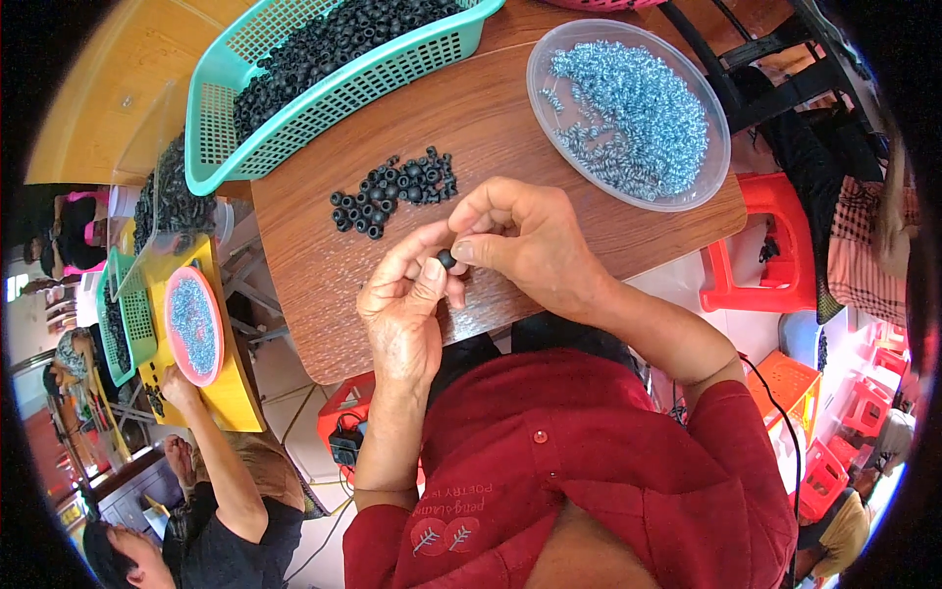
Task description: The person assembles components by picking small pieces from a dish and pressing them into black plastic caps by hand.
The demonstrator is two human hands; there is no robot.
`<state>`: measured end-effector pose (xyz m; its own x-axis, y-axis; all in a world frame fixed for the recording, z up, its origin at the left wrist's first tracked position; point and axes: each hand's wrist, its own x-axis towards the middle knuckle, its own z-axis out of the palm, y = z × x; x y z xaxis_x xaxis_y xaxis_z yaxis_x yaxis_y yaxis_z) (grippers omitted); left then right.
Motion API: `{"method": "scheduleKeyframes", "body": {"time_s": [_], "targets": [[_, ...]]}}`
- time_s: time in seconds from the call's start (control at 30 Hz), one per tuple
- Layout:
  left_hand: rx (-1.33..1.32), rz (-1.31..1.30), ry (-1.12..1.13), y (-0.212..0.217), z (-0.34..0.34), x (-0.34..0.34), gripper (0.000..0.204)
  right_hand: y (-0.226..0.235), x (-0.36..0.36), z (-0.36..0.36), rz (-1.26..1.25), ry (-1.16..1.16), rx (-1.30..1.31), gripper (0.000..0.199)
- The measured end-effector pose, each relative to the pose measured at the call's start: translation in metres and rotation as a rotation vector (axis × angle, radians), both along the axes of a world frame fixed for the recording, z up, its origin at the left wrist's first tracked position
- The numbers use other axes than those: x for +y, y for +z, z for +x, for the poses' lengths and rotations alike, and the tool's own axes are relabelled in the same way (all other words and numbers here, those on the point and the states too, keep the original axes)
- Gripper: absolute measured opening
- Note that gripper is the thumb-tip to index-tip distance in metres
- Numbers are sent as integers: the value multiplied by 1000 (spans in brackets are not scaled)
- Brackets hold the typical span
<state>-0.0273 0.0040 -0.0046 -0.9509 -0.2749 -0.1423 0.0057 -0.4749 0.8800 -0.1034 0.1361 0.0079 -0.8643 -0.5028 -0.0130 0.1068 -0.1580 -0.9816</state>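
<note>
Between the thumb and fingers of my left hand (404,309) is a small round black plastic piece (446,259), held over the near part of the wooden table. My right hand (535,240) meets it from the right, thumb and index finger pinched together right at the piece. Whatever those fingertips hold, if anything, is hidden. Just beyond my hands lies a loose pile of black plastic pieces (378,194), some ring-like with holes and some ball-shaped. At the far right of the table, a clear round tub (543,106) holds many small bluish metal springs (643,118).
A turquoise mesh basket (339,111) full of black pieces stands at the far left of the table (304,304). Red plastic stools (760,245) stand to the right. On the left, another person (221,491) works at a yellow table with a pink bowl (215,339) of springs.
</note>
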Motion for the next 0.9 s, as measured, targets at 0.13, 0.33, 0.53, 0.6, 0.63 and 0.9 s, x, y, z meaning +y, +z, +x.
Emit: {"method": "scheduleKeyframes", "body": {"time_s": [0.13, 0.33, 0.53, 0.6, 0.63, 0.9], "targets": [[-71, 202, -55, -3, -2, -7, 25, -5, 0, 0, 21, -9, 5, 11], [-97, 401, -82, -5, -3, -5, 24, -6, 5, 0, 149, 66, 90, 10], [-76, 125, -14, 0, 0, 4, 21, -9, 3, 0, 250, 19, 259, 4], [-88, 46, -47, -2, 2, 2, 20, -7, 7, -4, 308, 12, 318, 5], [-103, 56, -51, -4, 3, -1, 20, -7, 9, -7, 364, 4, 372, 5], [-94, 80, -19, -7, 6, -8, 19, -34, -4, -40, 650, -218, 947, 13]]}}
